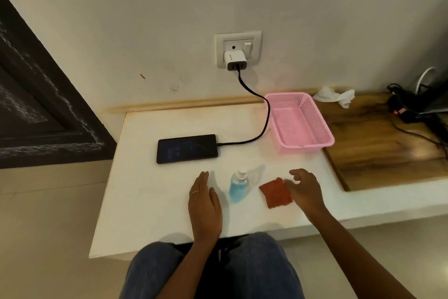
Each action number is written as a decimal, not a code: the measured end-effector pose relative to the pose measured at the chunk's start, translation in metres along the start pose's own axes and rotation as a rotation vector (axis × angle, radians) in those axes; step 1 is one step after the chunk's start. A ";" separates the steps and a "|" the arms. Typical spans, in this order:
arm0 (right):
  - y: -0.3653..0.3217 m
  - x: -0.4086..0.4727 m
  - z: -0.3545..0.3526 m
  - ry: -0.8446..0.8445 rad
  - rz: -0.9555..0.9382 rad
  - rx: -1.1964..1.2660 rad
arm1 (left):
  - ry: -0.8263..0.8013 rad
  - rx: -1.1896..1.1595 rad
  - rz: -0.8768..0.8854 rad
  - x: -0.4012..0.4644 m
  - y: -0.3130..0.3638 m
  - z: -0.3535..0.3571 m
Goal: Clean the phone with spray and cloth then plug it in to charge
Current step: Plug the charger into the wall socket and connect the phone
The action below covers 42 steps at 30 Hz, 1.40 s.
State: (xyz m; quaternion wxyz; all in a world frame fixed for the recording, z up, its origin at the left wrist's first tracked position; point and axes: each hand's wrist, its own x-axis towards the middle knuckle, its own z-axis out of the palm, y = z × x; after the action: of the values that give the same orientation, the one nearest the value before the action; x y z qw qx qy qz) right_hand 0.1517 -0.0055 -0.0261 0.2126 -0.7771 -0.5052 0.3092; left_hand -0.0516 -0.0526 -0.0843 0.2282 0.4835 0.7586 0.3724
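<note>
Lying flat on a white counter (pixel 150 201), screen up: a black rectangular phone (pixel 187 148), with a black charging cable (pixel 257 95) plugged into its right end and running up to a white charger block (pixel 234 60) in a white wall socket (pixel 238 49). Showing faintly on the dark screen, some marks too dim to read. Standing nearer the front edge, a small clear spray bottle of blue liquid (pixel 238 186). Resting flat just left of it, the left hand (pixel 204 204), fingers straight, holding nothing. Hovering at the right edge of a small rust-orange cloth (pixel 276 192), the right hand (pixel 306 189), fingers loosely spread, partly blurring into the cloth; touching or not, hard to tell. Sitting behind, a pink perforated plastic basket (pixel 315 116). Beyond it, a dark wood surface (pixel 378 143) with crumpled white tissue (pixel 334 96) and black cords cut off at the right edge. Rising behind everything, a plain cream wall (pixel 145 32).
</note>
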 end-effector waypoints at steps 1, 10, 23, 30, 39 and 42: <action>0.004 -0.002 0.002 -0.011 0.019 -0.006 | -0.006 0.034 0.018 -0.002 -0.001 0.002; 0.011 0.001 0.024 -0.014 0.100 -0.054 | 0.016 0.392 0.136 0.001 -0.007 0.016; 0.002 0.010 -0.021 -0.149 -0.004 0.528 | 0.015 0.402 0.122 -0.001 -0.010 0.017; -0.033 0.055 -0.063 0.119 -0.210 0.555 | -0.002 0.409 0.120 -0.001 -0.009 0.015; -0.048 0.130 -0.044 0.176 -0.060 0.166 | 0.004 0.414 0.115 -0.002 -0.009 0.016; -0.040 0.136 -0.040 0.189 -0.078 -0.151 | 0.010 0.404 0.113 -0.002 -0.009 0.016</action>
State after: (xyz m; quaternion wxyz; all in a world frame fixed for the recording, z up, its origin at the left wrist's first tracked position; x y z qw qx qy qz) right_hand 0.1938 0.1347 -0.0074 0.2122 -0.7963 -0.5346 0.1873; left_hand -0.0447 -0.0515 -0.1013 0.1018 0.5593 0.7908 0.2270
